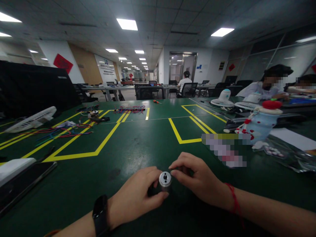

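A small silver metal cylinder (165,179) stands upright on the green table, its round top facing up with a dark centre and small holes. It looks like a small motor. My left hand (138,192) is curled round its left side, fingers behind and thumb in front. My right hand (197,176) is just right of the top, with thumb and forefinger tips nearly together beside the rim. Whatever may be between those fingertips is too small to make out.
Wires (66,131) lie at the left, beyond a dark phone-like slab (27,184). A screwdriver (156,102) lies at the far edge. To the right stand a blue bottle (263,123), a plastic bag (283,153) and small fans (223,98). Another person (266,84) sits behind them.
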`<state>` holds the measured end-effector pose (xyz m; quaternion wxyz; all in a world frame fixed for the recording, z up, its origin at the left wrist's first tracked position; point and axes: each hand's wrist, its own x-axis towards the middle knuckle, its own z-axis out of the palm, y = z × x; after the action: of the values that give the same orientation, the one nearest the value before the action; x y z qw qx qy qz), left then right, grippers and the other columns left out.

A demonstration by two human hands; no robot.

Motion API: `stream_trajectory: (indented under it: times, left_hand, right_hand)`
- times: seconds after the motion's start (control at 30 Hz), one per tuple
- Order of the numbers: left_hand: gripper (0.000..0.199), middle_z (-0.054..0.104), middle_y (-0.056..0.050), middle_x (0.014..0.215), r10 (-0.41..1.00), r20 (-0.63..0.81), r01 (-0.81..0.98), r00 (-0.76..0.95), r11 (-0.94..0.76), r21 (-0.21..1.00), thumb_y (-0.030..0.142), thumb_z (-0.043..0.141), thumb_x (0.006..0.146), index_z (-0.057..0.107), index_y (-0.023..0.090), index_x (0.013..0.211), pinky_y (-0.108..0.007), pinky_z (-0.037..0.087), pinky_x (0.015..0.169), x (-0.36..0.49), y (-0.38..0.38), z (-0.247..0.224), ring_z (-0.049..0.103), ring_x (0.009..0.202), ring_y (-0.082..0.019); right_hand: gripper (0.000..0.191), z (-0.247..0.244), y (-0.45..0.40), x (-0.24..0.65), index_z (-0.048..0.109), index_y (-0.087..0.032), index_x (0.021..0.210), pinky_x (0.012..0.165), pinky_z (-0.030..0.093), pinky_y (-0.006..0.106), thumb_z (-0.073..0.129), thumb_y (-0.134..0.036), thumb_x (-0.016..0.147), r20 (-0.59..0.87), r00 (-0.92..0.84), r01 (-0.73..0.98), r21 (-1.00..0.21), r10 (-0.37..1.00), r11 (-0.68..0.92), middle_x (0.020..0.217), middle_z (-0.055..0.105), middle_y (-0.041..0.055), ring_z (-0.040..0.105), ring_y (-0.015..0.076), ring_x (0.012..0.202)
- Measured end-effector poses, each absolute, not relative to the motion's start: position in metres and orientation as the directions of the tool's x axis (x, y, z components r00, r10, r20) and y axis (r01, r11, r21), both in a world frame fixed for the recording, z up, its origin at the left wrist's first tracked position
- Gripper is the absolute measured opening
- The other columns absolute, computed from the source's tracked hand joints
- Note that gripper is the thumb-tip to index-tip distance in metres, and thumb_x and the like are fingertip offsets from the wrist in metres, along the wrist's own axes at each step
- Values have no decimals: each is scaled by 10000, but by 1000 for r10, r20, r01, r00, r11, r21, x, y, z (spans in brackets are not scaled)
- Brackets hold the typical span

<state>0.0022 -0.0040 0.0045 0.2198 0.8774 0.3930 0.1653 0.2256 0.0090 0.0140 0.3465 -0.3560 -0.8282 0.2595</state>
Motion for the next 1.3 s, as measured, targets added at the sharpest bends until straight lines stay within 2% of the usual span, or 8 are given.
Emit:
stream_trajectory:
  times: [0.13,0.43,0.53,0.63,0.8,0.93,1.07,1.3]
  left_hand:
    - [115,566,-1,853,761,115,614,639,-594,520,271,616,872,551,193,925,-288,363,675,3,-2,5,493,751,-174]
    - [99,567,1,849,756,121,609,643,-600,519,266,609,878,549,191,905,-284,362,666,3,-3,5,496,743,-171]
    - [126,554,8,830,760,118,615,640,-598,515,287,616,879,535,191,874,-278,348,651,3,-4,6,490,734,-166]
    - [143,539,16,815,765,114,618,633,-589,520,297,615,885,525,193,848,-272,333,636,3,-4,8,482,722,-160]
    - [130,535,21,820,764,111,612,635,-586,531,289,612,887,523,199,856,-271,324,636,4,-3,8,474,720,-158]
    - [151,531,24,810,767,109,617,633,-585,527,296,616,883,510,197,840,-271,317,624,3,-4,7,468,710,-156]
    - [158,534,21,810,766,103,625,635,-587,514,303,615,885,510,193,839,-273,322,625,3,-5,6,469,709,-156]
    - [123,556,7,818,753,124,610,646,-607,509,301,584,895,533,192,870,-278,349,650,4,-3,4,484,725,-163]
  right_hand:
    - [98,26,4,215,700,-211,942,605,380,234,627,-233,879,395,-511,384,-690,764,614,819,563,-8,513,106,683]
    - [147,32,0,216,689,-217,983,652,383,275,576,-250,895,369,-593,469,-564,715,680,848,604,7,546,136,742]
    - [221,26,11,227,653,-200,1068,623,405,269,561,-321,909,337,-466,454,-702,818,548,841,600,13,531,135,698]
    - [265,15,31,241,647,-168,1042,611,426,262,526,-373,926,186,-333,410,-854,924,320,807,614,19,545,140,696]
    - [278,2,53,254,655,-159,1011,512,369,243,578,-392,881,27,-191,326,-941,981,89,714,572,-20,477,105,557]
    - [230,1,49,252,670,-164,982,564,404,248,588,-353,881,51,-266,374,-915,963,152,752,610,-4,516,116,616]
    - [157,4,37,244,697,-169,898,624,421,266,613,-299,868,139,-407,483,-806,903,342,794,631,18,540,139,696]
    - [151,16,8,216,700,-199,932,623,417,236,682,-316,839,275,-482,298,-841,832,451,884,600,7,526,113,714]
